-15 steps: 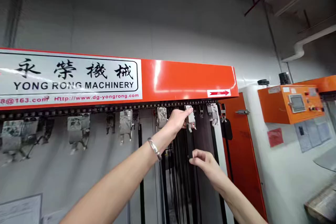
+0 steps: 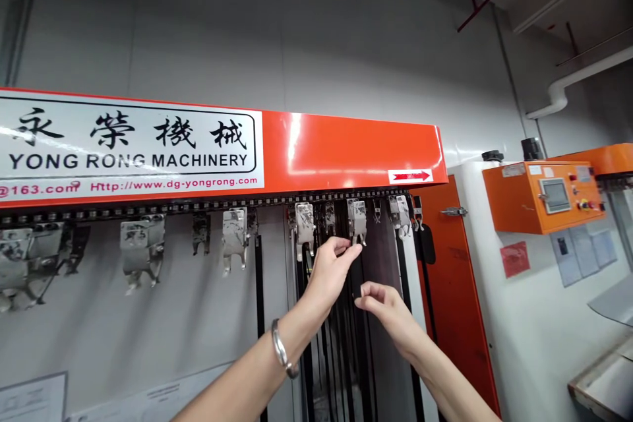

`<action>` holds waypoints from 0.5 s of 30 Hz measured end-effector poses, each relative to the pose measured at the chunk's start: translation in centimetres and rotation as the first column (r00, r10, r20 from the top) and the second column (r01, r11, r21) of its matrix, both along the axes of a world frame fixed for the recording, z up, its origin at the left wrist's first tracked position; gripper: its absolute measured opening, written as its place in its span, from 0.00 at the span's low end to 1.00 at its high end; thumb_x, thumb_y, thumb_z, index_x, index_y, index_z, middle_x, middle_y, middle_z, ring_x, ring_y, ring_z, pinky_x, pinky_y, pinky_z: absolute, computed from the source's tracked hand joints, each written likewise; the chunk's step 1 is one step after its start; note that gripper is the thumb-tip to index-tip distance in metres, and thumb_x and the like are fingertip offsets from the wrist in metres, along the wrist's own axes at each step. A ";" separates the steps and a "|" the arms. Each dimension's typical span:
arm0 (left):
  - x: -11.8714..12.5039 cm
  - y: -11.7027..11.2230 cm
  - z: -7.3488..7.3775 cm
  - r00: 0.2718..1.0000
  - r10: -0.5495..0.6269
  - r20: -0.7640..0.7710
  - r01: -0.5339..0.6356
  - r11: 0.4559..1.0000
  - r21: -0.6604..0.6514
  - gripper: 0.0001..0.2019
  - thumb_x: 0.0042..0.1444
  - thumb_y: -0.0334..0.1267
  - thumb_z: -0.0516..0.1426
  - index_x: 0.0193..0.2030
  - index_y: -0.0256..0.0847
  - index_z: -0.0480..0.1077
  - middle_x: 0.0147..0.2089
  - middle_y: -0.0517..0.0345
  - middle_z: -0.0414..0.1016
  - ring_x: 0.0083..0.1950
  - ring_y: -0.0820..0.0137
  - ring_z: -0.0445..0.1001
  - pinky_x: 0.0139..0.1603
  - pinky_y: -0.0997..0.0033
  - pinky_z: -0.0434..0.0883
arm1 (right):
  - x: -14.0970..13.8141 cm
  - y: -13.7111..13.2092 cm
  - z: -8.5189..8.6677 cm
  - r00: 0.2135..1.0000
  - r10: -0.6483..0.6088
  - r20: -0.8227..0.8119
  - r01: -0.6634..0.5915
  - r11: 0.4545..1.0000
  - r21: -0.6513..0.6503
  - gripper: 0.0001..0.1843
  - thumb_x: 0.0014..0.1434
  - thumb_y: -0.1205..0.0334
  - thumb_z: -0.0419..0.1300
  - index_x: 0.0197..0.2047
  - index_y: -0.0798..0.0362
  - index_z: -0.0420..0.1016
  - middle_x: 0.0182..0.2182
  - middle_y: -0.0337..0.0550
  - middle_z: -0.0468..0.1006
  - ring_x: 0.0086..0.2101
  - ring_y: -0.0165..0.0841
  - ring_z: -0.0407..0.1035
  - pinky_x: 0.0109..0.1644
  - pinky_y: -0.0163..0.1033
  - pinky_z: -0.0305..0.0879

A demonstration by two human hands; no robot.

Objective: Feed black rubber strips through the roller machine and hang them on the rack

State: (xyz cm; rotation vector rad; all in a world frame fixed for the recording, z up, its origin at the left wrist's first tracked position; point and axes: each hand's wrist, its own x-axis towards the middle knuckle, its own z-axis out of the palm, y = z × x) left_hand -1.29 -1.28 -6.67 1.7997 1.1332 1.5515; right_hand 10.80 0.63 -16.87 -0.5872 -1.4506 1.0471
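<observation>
My left hand, with a silver bangle at the wrist, pinches the upper part of a black strap just under a metal clip. Lower down, the thumb and fingers of my right hand are closed on the edge of that strap. The clip hangs from a chain along the underside of the orange machine beam. My fingers hide the point where the strap meets the clip's jaws.
Other metal clips hang left and right, including one clip without a strap. More black straps hang from the row. An orange control box stands at the right beside an orange door. Papers are at lower left.
My left hand has come down off the metal clip to the strap just below it. My right hand has stayed nearly in place on the strap.
</observation>
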 end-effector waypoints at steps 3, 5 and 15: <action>0.0 0.7 0.0 1.000 0.012 0.005 -0.012 0.999 0.042 0.14 0.53 0.41 0.62 0.43 0.34 0.74 0.49 0.45 0.78 0.53 0.60 0.74 0.58 0.59 0.65 | 0.0 0.5 -0.2 1.000 -0.011 -0.008 0.011 1.000 0.012 0.11 0.52 0.60 0.62 0.26 0.53 0.63 0.24 0.33 0.60 0.30 0.27 0.54 0.36 0.34 0.51; 0.2 1.1 0.0 0.999 0.028 -0.018 -0.026 0.997 0.079 0.13 0.53 0.40 0.62 0.42 0.34 0.75 0.49 0.44 0.77 0.52 0.60 0.73 0.58 0.59 0.65 | 0.1 0.9 -0.4 1.000 -0.022 -0.003 0.022 1.000 0.016 0.11 0.52 0.58 0.63 0.27 0.53 0.65 0.25 0.34 0.64 0.31 0.28 0.59 0.38 0.35 0.55; -3.8 -3.5 -8.9 0.993 -0.074 0.095 0.076 0.997 -0.025 0.29 0.62 0.55 0.52 0.66 0.49 0.56 0.69 0.52 0.59 0.69 0.63 0.58 0.69 0.57 0.58 | 2.7 -8.7 -5.2 0.915 -0.403 -0.001 0.399 0.906 0.142 0.27 0.62 0.52 0.59 0.64 0.45 0.63 0.65 0.42 0.62 0.64 0.36 0.55 0.69 0.45 0.50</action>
